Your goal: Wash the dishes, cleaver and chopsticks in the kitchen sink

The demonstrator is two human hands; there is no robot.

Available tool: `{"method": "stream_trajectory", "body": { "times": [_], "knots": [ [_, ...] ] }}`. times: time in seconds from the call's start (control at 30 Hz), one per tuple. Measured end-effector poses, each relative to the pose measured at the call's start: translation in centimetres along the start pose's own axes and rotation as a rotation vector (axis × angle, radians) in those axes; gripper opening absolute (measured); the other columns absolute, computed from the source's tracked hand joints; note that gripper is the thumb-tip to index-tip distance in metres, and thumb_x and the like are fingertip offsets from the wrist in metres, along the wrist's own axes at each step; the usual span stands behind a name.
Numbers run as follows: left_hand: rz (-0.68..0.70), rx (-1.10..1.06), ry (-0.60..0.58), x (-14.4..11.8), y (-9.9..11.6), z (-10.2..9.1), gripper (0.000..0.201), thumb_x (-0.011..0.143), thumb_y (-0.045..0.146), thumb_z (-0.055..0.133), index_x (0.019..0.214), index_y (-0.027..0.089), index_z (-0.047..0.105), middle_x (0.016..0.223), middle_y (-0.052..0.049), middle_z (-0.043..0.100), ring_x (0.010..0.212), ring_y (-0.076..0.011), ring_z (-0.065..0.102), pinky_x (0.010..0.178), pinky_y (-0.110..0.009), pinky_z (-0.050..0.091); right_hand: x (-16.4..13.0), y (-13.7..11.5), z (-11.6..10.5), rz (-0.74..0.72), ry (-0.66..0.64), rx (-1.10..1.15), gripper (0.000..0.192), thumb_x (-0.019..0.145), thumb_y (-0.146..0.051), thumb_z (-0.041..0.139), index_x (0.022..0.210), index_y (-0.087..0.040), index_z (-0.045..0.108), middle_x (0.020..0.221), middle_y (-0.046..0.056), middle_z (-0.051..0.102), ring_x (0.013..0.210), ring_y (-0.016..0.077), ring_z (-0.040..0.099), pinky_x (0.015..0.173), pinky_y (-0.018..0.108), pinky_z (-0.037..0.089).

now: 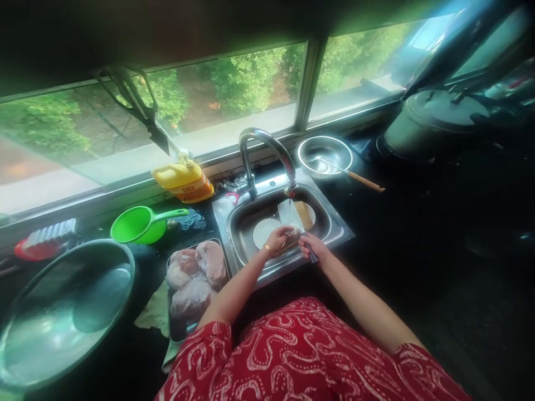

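Steel sink basin set in a dark counter, with a curved chrome tap arching over it. Both hands are over the basin, under the spout. Right hand is closed around a dark knife handle; the broad flat metal cleaver blade rises from it toward the spout, tilted. Left hand rests on the lower part of the blade, fingers curled together against it; exact finger contact is too small to tell. White round plate lies in the sink bottom beneath the hands, with a tan wooden board just behind it.

Left of the sink, a dark rectangular tray holds raw pinkish meat pieces. Green plastic scoop and yellow plastic jug sit near the window ledge. Large steel bowl sits at far left. Small steel bowl with a wooden-handled utensil stands behind the sink, with a lidded pot farther right.
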State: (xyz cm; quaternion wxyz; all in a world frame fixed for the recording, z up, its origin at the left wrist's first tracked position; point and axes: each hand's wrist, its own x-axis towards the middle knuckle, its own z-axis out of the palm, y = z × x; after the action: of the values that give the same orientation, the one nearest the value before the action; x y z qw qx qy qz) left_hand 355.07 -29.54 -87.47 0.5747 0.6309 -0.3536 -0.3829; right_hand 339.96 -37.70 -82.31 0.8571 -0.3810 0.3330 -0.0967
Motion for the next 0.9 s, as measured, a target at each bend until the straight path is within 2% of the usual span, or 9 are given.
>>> {"method": "stream_trajectory", "body": {
  "times": [0.1, 0.2, 0.43, 0.5, 0.57, 0.63, 0.7, 0.77, 0.9],
  "knots": [
    [-0.23, -0.11, 0.231, -1.0, 0.8, -2.6, 0.027, 0.069, 0.006, 0.057, 0.092, 0.015, 0.068, 0.078, -0.003, 0.069, 0.073, -0.0153, 0.064, 0.081, -0.033, 0.052, 0.8, -1.1, -0.8, 0.033, -0.04, -0.044, 0.027, 0.076, -0.025, 0.059, 0.098, -0.02, 0.045, 0.059, -0.009, 0.045, 0.036, 0.0034, 0.034, 0.032, 0.015, 0.031],
    [-0.209, -0.209, 0.46, -0.5, 2.3, -3.1, 0.031, 0.071, 0.013, 0.062, 0.102, 0.015, 0.065, 0.085, -0.004, 0.069, 0.076, -0.0146, 0.064, 0.079, -0.031, 0.051, 1.0, -2.1, -1.6, 0.09, -0.101, -0.153, 0.033, 0.074, -0.025, 0.059, 0.103, -0.019, 0.046, 0.058, -0.009, 0.045, 0.035, 0.0039, 0.035, 0.032, 0.016, 0.032],
    [0.215, 0.1, 0.163, 0.9, 2.3, 2.9, 0.032, 0.076, 0.011, 0.057, 0.105, 0.02, 0.067, 0.121, -0.008, 0.062, 0.118, -0.0192, 0.054, 0.109, -0.038, 0.034, -0.2, -2.5, -2.0, 0.184, -0.297, -0.177, 0.026, 0.07, -0.027, 0.063, 0.082, -0.02, 0.04, 0.06, -0.009, 0.046, 0.036, 0.0027, 0.035, 0.033, 0.016, 0.032],
    [0.255, 0.144, 0.172, 1.5, 1.5, 2.4, 0.034, 0.076, 0.009, 0.054, 0.107, 0.02, 0.067, 0.123, -0.008, 0.061, 0.122, -0.0182, 0.051, 0.111, -0.038, 0.031, -0.7, -3.0, -2.2, 0.18, -0.312, -0.134, 0.026, 0.071, -0.028, 0.062, 0.087, -0.02, 0.043, 0.061, -0.009, 0.045, 0.037, 0.0022, 0.032, 0.034, 0.015, 0.031],
    [0.172, 0.166, 0.287, 2.4, 1.1, 0.1, 0.034, 0.074, 0.006, 0.054, 0.103, 0.019, 0.068, 0.117, -0.007, 0.064, 0.117, -0.0183, 0.054, 0.11, -0.037, 0.032, -1.3, -3.7, -2.8, 0.185, -0.32, -0.184, 0.029, 0.073, -0.028, 0.059, 0.097, -0.02, 0.046, 0.061, -0.009, 0.043, 0.037, 0.003, 0.03, 0.035, 0.016, 0.031],
    [0.018, 0.161, 0.478, 3.4, 1.0, -3.1, 0.031, 0.071, 0.005, 0.054, 0.096, 0.017, 0.068, 0.107, -0.008, 0.067, 0.109, -0.0192, 0.059, 0.106, -0.037, 0.037, -1.9, -4.7, -3.7, 0.144, -0.317, -0.431, 0.032, 0.075, -0.026, 0.054, 0.106, -0.02, 0.048, 0.06, -0.008, 0.044, 0.039, 0.0055, 0.034, 0.038, 0.019, 0.034],
    [-0.098, 0.098, 0.662, 4.0, 1.3, -5.8, 0.027, 0.071, 0.006, 0.055, 0.094, 0.015, 0.067, 0.099, -0.008, 0.068, 0.1, -0.0187, 0.062, 0.1, -0.036, 0.042, -2.3, -5.6, -4.8, -0.021, -0.275, -0.887, 0.036, 0.077, -0.021, 0.053, 0.113, -0.02, 0.051, 0.067, -0.003, 0.053, 0.048, 0.0098, 0.046, 0.048, 0.022, 0.041],
    [-0.091, 0.01, 0.734, 3.9, 1.7, -6.6, 0.027, 0.074, 0.011, 0.055, 0.099, 0.014, 0.064, 0.097, -0.007, 0.068, 0.094, -0.0168, 0.063, 0.095, -0.034, 0.046, -2.3, -6.3, -5.5, -0.226, -0.202, -1.423, 0.047, 0.077, -0.013, 0.053, 0.122, -0.022, 0.052, 0.08, 0.004, 0.061, 0.065, 0.016, 0.058, 0.06, 0.026, 0.044],
    [0.02, 0.071, 0.438, 2.4, 1.8, -1.9, 0.03, 0.076, 0.014, 0.058, 0.104, 0.019, 0.065, 0.099, -0.006, 0.069, 0.089, -0.0178, 0.063, 0.094, -0.037, 0.046, -1.3, -6.9, -5.4, -0.402, -0.158, -2.081, 0.053, 0.082, -0.005, 0.046, 0.131, -0.025, 0.051, 0.092, 0.011, 0.064, 0.077, 0.0218, 0.063, 0.065, 0.029, 0.04]
  ]
}}
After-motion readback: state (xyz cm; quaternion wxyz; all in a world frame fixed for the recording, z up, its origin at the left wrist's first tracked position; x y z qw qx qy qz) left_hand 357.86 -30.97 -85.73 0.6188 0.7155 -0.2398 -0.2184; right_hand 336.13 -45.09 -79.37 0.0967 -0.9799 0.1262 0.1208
